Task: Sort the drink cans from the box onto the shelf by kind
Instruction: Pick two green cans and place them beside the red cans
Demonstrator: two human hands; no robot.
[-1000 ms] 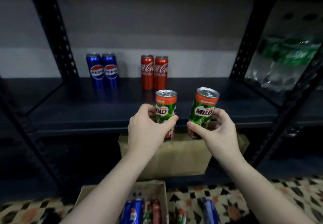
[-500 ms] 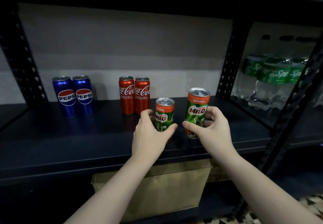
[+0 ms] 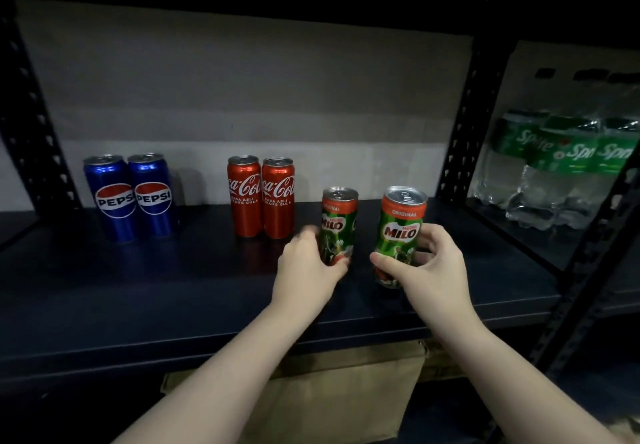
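Observation:
My left hand (image 3: 308, 267) grips the lower part of a green and orange Milo can (image 3: 337, 224), held upright over the dark shelf (image 3: 138, 288). My right hand (image 3: 427, 267) grips a second Milo can (image 3: 400, 232), closer to me and slightly tilted, its base at or just above the shelf. Two red Coca-Cola cans (image 3: 261, 198) stand side by side just left of the left-hand can. Two blue Pepsi cans (image 3: 133, 198) stand together further left, near the back. The box of cans is out of view.
Black perforated uprights (image 3: 464, 125) frame the bay. Shrink-wrapped Sprite bottles (image 3: 561, 166) fill the neighbouring bay on the right. A brown cardboard box (image 3: 346, 391) sits on the level below the shelf. A grey wall runs behind the cans.
Both hands have carried the Milo cans up from below the shelf edge and further back over the shelf, beside the Coca-Cola cans. The view has risen; the box on the floor has left the frame.

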